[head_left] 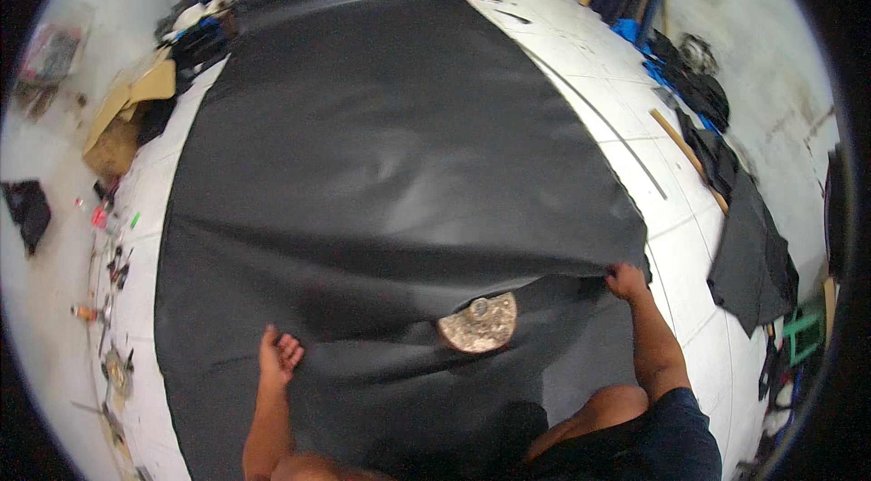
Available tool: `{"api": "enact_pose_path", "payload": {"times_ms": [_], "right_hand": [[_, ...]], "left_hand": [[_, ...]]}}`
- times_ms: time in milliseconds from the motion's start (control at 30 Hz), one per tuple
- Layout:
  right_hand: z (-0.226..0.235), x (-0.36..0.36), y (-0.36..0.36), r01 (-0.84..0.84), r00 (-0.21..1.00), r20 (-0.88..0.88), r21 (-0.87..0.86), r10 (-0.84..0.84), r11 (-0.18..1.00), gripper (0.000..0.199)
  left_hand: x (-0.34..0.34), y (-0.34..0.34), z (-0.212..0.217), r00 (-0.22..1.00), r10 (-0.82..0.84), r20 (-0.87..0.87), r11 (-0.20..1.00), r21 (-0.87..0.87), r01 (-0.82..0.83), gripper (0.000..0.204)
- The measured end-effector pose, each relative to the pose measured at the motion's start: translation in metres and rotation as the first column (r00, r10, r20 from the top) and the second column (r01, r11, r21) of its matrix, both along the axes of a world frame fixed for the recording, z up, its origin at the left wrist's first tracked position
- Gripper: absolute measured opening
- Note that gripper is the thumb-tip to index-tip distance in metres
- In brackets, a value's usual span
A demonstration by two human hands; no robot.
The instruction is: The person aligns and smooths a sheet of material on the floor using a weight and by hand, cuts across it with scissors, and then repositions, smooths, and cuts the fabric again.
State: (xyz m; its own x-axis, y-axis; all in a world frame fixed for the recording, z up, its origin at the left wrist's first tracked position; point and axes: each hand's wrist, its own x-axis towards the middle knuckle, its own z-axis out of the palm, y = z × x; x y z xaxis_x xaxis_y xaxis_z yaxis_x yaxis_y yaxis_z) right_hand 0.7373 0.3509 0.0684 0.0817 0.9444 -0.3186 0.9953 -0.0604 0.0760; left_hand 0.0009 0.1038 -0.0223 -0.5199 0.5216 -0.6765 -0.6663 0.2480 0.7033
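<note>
My right hand [626, 281] pinches the black sheet [390, 200] running lengthwise up the frame; my left hand [280, 354], lower left, is loosely spread.

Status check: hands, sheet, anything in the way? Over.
Right hand gripping black sheet by edge; left hand open, empty. Sheet rumpled between hands. Speckled disc possibly in the way, far side apparently under sheet.

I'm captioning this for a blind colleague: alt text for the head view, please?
The right hand grips a large black sheet spread over white tiles; the left hand is loosely curled. A mottled, round-edged object sits between them.
</note>
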Motion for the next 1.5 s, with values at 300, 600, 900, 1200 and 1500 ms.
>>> {"api": "enact_pose_path", "payload": {"times_ms": [300, 600, 900, 1200, 1500], "right_hand": [[0.021, -0.125, -0.046, -0.439, 0.721, -0.247, 0.560, 0.648, 0.702, 0.045], [0.050, -0.157, -0.039, -0.519, 0.630, -0.321, 0.503, 0.707, 0.691, 0.033], [0.090, -0.216, -0.089, -0.568, 0.641, -0.393, 0.334, 0.659, 0.752, 0.036], [0.078, -0.234, -0.097, -0.526, 0.789, -0.243, 0.208, 0.565, 0.824, 0.053], [0.074, -0.224, -0.100, -0.567, 0.531, -0.506, 0.384, 0.680, 0.729, 0.041]], "left_hand": [[0.043, 0.055, 0.002, 0.959, 0.123, -0.254, 0.909, -0.358, -0.211, 0.100], [0.057, 0.069, 0.014, 0.788, -0.198, -0.583, 0.865, -0.482, -0.139, 0.089], [0.018, 0.014, 0.019, 0.577, -0.607, -0.546, 0.511, -0.825, -0.244, 0.099], [-0.002, 0.015, -0.021, 0.467, -0.642, -0.609, 0.673, -0.739, -0.037, 0.095], [-0.012, 0.014, 0.005, 0.831, 0.361, -0.424, 0.910, -0.034, -0.413, 0.078]]}}
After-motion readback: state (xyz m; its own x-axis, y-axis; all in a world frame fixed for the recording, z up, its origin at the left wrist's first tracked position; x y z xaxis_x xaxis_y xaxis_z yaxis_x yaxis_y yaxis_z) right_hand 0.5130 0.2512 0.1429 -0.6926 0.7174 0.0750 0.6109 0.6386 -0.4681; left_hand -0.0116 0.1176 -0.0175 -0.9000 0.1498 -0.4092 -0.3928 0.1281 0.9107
